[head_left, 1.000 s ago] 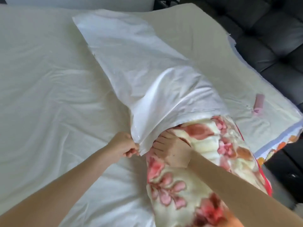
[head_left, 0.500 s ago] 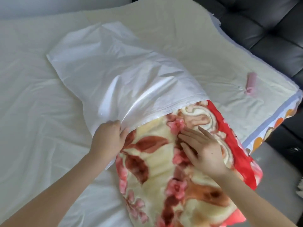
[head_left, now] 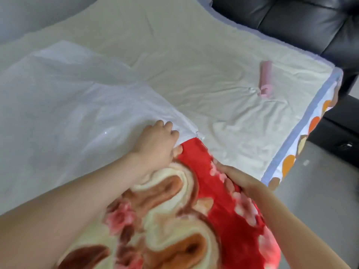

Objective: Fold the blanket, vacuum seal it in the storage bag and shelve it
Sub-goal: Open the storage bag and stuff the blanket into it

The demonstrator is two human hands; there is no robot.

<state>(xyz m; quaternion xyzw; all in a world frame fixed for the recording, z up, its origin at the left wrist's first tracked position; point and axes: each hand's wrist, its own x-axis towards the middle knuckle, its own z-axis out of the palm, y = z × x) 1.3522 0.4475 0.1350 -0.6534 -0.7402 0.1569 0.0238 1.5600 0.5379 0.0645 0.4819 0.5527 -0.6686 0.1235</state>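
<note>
Left hand [head_left: 155,144] grips the translucent white plastic storage bag [head_left: 73,105] at its mouth, holding it open. Right hand [head_left: 236,178] clasps the folded red-and-cream floral fleece blanket [head_left: 174,220], likely to feed it in.

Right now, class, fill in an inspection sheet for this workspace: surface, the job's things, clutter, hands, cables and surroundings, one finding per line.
Surface: bed covered by a creased pale sheet, with a patterned edge at the right.
Job's things: floral blanket, folded, its far end inside the mouth of the white storage bag; most of the blanket lies outside it.
Clutter: pink cylinder-shaped item on the sheet, apart from the bag; what it is cannot be told.
Hands: left hand grips the bag's mouth edge; right hand holds the blanket's red side.
Cables: nothing seen.
Surroundings: black sofa beyond the bed; grey floor at right.
</note>
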